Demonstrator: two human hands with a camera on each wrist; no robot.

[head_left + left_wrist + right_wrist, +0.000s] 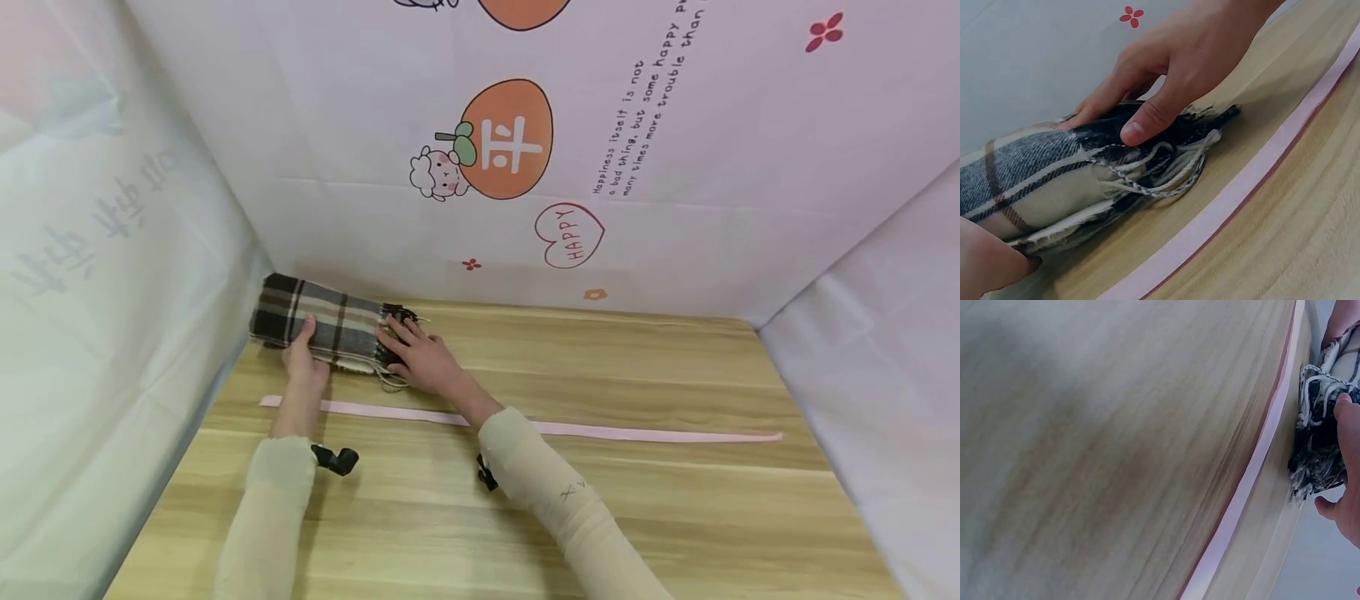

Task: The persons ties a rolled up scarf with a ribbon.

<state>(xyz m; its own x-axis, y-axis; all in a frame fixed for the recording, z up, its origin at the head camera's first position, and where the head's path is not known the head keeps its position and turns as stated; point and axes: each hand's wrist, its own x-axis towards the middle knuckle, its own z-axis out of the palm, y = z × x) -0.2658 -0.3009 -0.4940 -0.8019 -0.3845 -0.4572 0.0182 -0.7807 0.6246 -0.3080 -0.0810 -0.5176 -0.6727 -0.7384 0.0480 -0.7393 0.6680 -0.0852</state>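
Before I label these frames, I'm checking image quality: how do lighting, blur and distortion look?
Head view: brightest, soft shadows on the table, plaid scarf fairly clear; left wrist: dimmer, pink strip bowed, likely lens distortion; right wrist: dim, table grain blurred, pink strip bowed too.

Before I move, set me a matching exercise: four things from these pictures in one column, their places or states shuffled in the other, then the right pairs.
Things
1. Plaid scarf
2. Pink strip
3. Fringe
4. Heart print

Places and states
A. Stretched across the table in a long, narrow line
B. Red outline on the back wall
C. Bundled at the table's far left
D. Dark and pale strands at one end of the bundle

Right pairs: 1-C, 2-A, 3-D, 4-B
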